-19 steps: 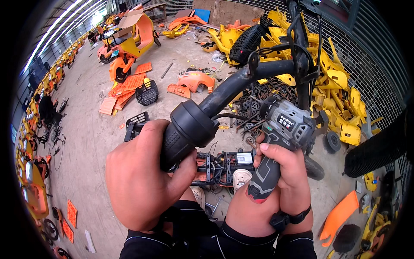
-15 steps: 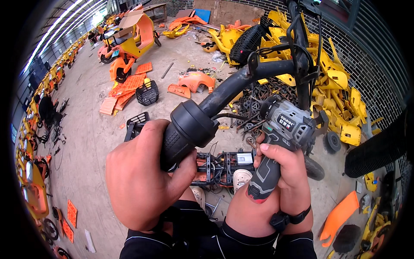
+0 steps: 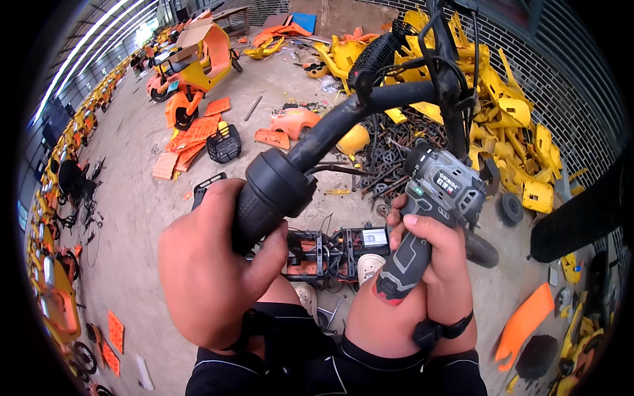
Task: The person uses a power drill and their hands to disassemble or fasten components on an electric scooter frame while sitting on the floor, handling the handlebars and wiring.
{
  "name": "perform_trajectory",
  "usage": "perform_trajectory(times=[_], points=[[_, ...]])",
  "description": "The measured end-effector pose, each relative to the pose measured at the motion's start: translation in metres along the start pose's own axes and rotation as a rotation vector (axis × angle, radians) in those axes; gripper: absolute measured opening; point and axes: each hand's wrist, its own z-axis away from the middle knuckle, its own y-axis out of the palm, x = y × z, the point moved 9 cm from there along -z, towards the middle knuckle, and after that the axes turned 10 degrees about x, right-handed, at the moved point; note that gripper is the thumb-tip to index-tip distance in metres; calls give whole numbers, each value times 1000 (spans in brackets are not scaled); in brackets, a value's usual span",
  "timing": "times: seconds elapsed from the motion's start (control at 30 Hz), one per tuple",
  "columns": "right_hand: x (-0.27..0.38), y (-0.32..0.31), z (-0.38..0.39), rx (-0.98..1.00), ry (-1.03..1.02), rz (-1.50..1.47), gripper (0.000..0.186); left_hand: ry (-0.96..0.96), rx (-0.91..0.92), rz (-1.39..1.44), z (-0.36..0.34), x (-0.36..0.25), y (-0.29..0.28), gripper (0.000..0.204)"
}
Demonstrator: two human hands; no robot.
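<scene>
My left hand [image 3: 195, 277] is closed around the black handlebar grip [image 3: 267, 198] on a bent black tube [image 3: 333, 129]. My right hand [image 3: 442, 254] is wrapped round the handle of a grey and black cordless power tool [image 3: 442, 191], whose head is beside the upright steering post [image 3: 456, 132]. Below and between my hands lies a stripped vehicle frame [image 3: 320, 254] with cables and a silver box [image 3: 374, 237]. One of my feet, in a white shoe [image 3: 370, 267], is beside it.
A heap of yellow panels [image 3: 531, 145] lies by the brick wall at right, beside dark metal parts [image 3: 396, 155]. An orange-yellow scooter [image 3: 205, 59] stands behind loose orange panels [image 3: 198, 132]. Scooters line the left, where a dark-clothed person [image 3: 69, 178] is low down.
The handlebar, with my left hand on it, has shifted a little left and upward in view. My right hand and the tool have shifted slightly upward too, grip unchanged.
</scene>
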Motion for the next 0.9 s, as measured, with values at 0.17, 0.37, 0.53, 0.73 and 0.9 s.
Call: perform_trajectory(times=[0.17, 0.37, 0.53, 0.73, 0.9], points=[[-7, -2, -2, 37, -7, -58, 37, -29, 13, 12, 2, 1, 1, 42], [-6, -8, -7, 51, -129, -96, 31, -73, 13, 50, 2, 4, 8, 39], [-7, -8, -10, 77, -175, -108, 31, -17, -15, 58, 6, 1, 7, 40], [-16, -18, -9, 19, -130, -190, 30, -18, 13, 27, 4, -1, 9, 37], [-13, -37, -9, -104, -159, -181, 28, 27, -20, 26, 4, -2, 7, 37]])
